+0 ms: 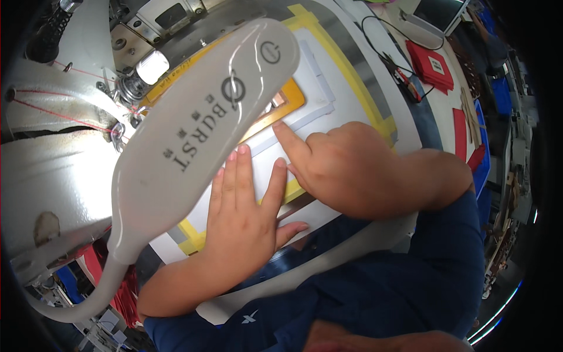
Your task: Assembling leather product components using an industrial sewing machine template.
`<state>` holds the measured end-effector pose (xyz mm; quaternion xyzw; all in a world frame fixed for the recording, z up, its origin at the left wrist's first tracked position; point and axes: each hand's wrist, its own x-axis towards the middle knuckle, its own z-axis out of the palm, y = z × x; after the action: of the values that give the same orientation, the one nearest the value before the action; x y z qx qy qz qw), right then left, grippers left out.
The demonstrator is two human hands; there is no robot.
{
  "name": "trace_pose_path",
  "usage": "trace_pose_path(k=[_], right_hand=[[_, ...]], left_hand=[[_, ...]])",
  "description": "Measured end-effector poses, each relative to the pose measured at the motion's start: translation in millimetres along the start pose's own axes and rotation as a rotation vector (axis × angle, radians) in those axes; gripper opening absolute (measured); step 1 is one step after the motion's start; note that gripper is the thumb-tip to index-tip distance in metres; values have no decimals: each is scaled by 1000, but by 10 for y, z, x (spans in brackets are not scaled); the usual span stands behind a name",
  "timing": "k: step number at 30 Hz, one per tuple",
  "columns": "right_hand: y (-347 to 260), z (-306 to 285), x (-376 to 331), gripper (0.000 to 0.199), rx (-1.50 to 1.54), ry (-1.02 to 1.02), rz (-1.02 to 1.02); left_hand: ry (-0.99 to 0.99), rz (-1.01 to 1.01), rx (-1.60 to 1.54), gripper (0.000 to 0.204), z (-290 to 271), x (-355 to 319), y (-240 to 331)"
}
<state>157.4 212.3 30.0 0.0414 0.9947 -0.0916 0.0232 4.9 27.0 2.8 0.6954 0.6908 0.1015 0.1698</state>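
My left hand [243,217] lies flat with its fingers spread, on a white sheet [355,108] bordered by yellow tape [352,58]. Its fingertips reach the near side of a yellow flat frame [291,104], close to a pale raised strip [311,116]. My right hand [355,167] has its index finger stretched out, the tip at the frame's near edge; the other fingers are curled and partly hidden. Neither hand shows anything held. A large pale grey lamp head [193,135] covers much of the frame and whatever lies under it.
At the left stands a sewing machine [58,158] with red thread [61,110] running through its guides. Black-handled snips [410,88] and red pieces [431,66] lie at the far right. A blue bin [482,152] sits beside the table edge. The lamp's bent neck [97,296] rises at lower left.
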Motion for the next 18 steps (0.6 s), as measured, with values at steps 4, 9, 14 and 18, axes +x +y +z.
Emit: trace_pose_path(k=[4, 9, 14, 18], right_hand=[[32, -7, 33, 68, -24, -77, -26], [38, 44, 62, 69, 23, -58, 2], [33, 39, 53, 72, 27, -46, 23], [-9, 8, 33, 71, -1, -25, 1]], left_hand=[[28, 3, -12, 104, -5, 0, -92], [69, -8, 13, 97, -50, 55, -95], [64, 26, 78, 98, -70, 106, -84], [52, 7, 16, 100, -72, 111, -102]])
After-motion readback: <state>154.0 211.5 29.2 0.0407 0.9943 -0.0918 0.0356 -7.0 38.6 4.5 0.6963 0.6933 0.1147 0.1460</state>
